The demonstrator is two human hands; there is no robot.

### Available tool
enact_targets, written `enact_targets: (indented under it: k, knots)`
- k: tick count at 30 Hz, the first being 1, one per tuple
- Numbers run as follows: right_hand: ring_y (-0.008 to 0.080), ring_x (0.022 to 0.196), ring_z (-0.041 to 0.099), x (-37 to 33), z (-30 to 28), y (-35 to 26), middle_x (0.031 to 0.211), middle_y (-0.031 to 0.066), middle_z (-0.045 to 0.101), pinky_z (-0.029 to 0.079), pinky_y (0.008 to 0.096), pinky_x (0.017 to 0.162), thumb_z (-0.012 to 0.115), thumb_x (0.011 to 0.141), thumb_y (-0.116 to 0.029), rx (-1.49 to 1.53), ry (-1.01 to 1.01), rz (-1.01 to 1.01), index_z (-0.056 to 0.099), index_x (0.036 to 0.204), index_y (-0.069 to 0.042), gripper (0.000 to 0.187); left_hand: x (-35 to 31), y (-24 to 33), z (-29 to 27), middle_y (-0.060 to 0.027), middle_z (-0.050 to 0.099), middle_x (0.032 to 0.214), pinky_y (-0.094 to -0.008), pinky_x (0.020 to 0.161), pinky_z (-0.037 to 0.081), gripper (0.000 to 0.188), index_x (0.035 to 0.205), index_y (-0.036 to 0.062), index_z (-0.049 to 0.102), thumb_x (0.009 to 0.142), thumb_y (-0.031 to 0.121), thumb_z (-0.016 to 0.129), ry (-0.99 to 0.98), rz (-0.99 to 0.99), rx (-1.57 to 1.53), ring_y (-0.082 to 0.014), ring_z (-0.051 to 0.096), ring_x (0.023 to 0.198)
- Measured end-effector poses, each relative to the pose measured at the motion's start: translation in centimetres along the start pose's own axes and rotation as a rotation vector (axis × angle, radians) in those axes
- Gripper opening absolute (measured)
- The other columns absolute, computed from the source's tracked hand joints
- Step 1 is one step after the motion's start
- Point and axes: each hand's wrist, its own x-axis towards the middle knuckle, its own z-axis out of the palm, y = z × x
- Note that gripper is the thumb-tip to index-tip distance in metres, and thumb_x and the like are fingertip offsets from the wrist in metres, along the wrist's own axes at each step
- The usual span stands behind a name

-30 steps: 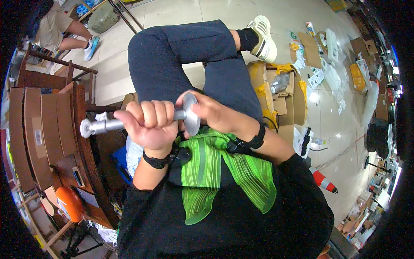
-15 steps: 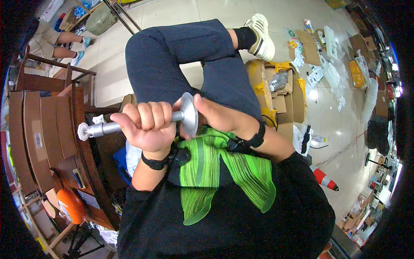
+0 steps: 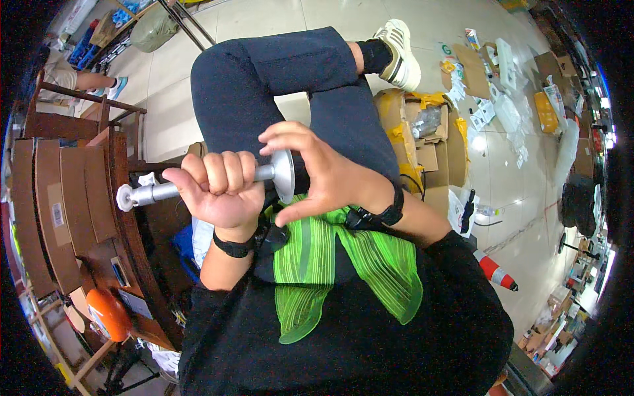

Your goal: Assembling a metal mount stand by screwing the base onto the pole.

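Observation:
My left hand is wrapped around a silver metal tube, held nearly level above my lap. A small pale knob caps the tube's left end, and a round silver disc flares out at its right end. Beside that disc, my right hand curves with thumb and fingers spread wide apart, palm toward the disc. Whether its fingertips touch the disc rim I cannot tell. A green striped scarf hangs below both hands.
To the left stand brown cardboard cartons and an orange rounded object. An open cardboard box with yellow tape sits right of my legs. Packaging scraps lie on the floor farther right. Another person's leg shows at the far left.
My right hand has opened, its fingers lifting and spreading away around the disc. The left hand keeps its grip on the tube, shifted slightly left. The other person's legs have moved.

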Motion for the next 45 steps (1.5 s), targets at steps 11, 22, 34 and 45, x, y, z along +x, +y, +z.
enact_targets:
  k: [11, 22, 34, 45]
  knots:
    - [0.0307, 0.083, 0.057, 0.7, 0.9, 0.3, 0.088, 0.0151, 0.053, 0.047, 0.0385, 0.079, 0.075, 0.067, -0.035, -0.239, 0.105, -0.272, 0.036, 0.112, -0.003, 0.067, -0.2, 0.3, -0.2, 0.0061, 0.021, 0.045, -0.0248, 0.042, 0.019, 0.047, 0.060, 0.0163, 0.028, 0.095, 0.047, 0.029, 0.023, -0.019, 0.004, -0.0078, 0.014, 0.040]
    - [0.0259, 0.088, 0.059, 0.6, 0.6, 0.1, 0.092, 0.0140, 0.054, 0.048, 0.0341, 0.074, 0.080, 0.061, -0.036, -0.240, 0.103, -0.199, 0.036, 0.115, -0.003, 0.077, -0.5, 0.2, 0.1, 0.0050, 0.022, 0.044, -0.0253, 0.042, 0.021, 0.049, 0.060, 0.0159, 0.026, 0.094, 0.050, 0.026, 0.057, -0.006, 0.027, -0.0086, 0.016, 0.038]
    - [0.0242, 0.095, 0.055, -0.8, -0.5, 0.2, 0.105, 0.0112, 0.051, 0.043, 0.0362, 0.085, 0.083, 0.060, -0.030, -0.069, 0.070, 0.030, 0.036, 0.116, -0.004, 0.078, 0.2, -1.3, 0.7, 0.0056, 0.021, 0.047, -0.0254, 0.043, 0.020, 0.047, 0.061, 0.0160, 0.026, 0.095, 0.049, 0.028, 0.176, -0.032, 0.050, -0.0086, 0.017, 0.040]
    - [0.0184, 0.061, 0.061, -1.3, -0.3, 0.9, 0.077, 0.0072, 0.056, 0.050, 0.0266, 0.057, 0.060, 0.084, -0.030, 1.297, -0.061, 0.864, 0.041, 0.107, -0.004, 0.039, 0.7, -2.0, 1.6, 0.0063, 0.019, 0.045, -0.0248, 0.042, 0.019, 0.046, 0.061, 0.0165, 0.027, 0.095, 0.049, 0.028, 0.169, -0.121, 0.165, -0.0079, 0.014, 0.039]
